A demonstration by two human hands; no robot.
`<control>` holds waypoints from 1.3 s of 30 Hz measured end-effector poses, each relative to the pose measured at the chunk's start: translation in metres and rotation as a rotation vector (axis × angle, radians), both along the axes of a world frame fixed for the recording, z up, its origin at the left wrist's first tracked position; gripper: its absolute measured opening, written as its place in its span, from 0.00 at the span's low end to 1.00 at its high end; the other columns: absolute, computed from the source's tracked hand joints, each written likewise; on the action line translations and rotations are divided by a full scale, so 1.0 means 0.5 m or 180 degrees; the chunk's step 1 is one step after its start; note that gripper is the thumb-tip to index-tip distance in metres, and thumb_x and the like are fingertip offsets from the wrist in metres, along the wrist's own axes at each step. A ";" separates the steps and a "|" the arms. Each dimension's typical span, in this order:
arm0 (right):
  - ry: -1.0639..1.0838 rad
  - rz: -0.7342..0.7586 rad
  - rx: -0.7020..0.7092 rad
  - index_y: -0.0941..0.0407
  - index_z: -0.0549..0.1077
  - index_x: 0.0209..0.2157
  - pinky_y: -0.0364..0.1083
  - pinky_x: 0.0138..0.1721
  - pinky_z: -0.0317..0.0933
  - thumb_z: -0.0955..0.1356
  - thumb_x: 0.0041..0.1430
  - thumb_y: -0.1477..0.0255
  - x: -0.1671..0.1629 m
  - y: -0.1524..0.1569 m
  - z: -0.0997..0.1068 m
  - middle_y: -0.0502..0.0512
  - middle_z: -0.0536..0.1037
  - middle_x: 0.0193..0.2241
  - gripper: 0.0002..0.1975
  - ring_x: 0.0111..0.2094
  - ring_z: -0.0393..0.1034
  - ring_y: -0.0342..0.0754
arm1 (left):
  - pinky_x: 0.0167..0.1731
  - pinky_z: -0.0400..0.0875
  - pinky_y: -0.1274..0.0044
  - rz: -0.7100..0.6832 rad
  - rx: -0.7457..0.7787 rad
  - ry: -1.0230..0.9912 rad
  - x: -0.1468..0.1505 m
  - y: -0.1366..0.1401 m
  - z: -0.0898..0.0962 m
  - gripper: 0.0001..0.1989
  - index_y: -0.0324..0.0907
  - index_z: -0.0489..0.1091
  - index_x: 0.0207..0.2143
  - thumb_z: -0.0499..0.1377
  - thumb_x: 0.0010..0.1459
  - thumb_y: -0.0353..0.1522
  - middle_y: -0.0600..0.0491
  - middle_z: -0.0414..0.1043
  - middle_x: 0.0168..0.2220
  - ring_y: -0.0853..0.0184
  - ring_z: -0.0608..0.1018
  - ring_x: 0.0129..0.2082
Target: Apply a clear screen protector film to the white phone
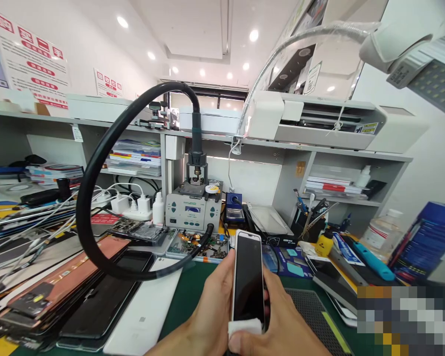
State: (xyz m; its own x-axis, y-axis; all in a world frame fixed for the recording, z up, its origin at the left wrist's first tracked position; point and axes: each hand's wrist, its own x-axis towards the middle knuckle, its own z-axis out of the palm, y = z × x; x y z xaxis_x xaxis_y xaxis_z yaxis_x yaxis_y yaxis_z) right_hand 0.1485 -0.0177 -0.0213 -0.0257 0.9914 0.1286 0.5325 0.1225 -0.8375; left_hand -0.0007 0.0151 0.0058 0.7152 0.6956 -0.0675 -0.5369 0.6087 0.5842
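Note:
Upright in front of me is a smartphone (248,277) with a white frame and a dark screen facing me. My left hand (214,301) grips it along its left edge, fingers closed around that side. On the other side, my right hand (287,316) wraps the right edge, some fingers partly hidden behind the phone. The right thumb presses a folded white wipe (245,326) against the lower end of the screen; whether it is tissue or cloth I cannot tell. Beneath lies a green work mat (196,282).
Left of the hands lie a white phone back (144,306), a black phone (107,296) and stacked screens. Behind stand a hot air station (193,210) with a looping black hose (82,198) and a parts tray (196,242). A dark grid pad (311,316) lies right.

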 end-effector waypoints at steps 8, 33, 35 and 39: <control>-0.0223 0.0113 -0.0090 0.50 0.70 0.53 0.51 0.46 0.63 0.77 0.44 0.57 -0.003 -0.004 0.003 0.57 0.75 0.47 0.34 0.46 0.69 0.61 | 0.45 0.71 0.68 0.0489 -0.0194 0.0049 -0.005 0.005 0.010 0.25 0.36 0.73 0.50 0.52 0.64 0.47 0.46 0.79 0.36 0.57 0.80 0.37; 0.0317 0.0347 -0.0698 0.55 0.79 0.42 0.51 0.49 0.61 0.73 0.54 0.57 0.051 -0.015 0.058 0.55 0.79 0.44 0.19 0.48 0.70 0.60 | 0.38 0.74 0.68 0.0546 -0.0482 0.0448 -0.025 0.030 0.002 0.26 0.33 0.76 0.43 0.56 0.60 0.49 0.42 0.80 0.33 0.54 0.82 0.33; 0.0380 0.0514 -0.0609 0.55 0.79 0.40 0.50 0.46 0.62 0.71 0.56 0.57 0.055 -0.008 0.056 0.54 0.80 0.39 0.17 0.44 0.72 0.57 | 0.38 0.74 0.69 0.0532 -0.0399 0.0433 -0.024 0.028 0.001 0.25 0.34 0.76 0.43 0.57 0.60 0.48 0.43 0.80 0.33 0.55 0.82 0.33; 0.0697 0.0690 -0.0522 0.56 0.78 0.37 0.48 0.41 0.63 0.72 0.58 0.59 0.053 0.001 0.060 0.54 0.79 0.36 0.14 0.40 0.72 0.54 | 0.38 0.74 0.70 0.0390 -0.0213 0.0273 -0.020 0.023 0.000 0.25 0.35 0.75 0.44 0.55 0.62 0.48 0.45 0.80 0.33 0.57 0.82 0.32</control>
State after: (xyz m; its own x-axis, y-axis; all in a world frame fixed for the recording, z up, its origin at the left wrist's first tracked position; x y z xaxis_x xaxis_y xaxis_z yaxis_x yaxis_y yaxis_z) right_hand 0.1751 -0.0170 0.0088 -0.2274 0.9738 -0.0061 0.3145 0.0675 -0.9469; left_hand -0.0107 0.0266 0.0060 0.6149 0.7692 -0.1740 -0.5593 0.5809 0.5914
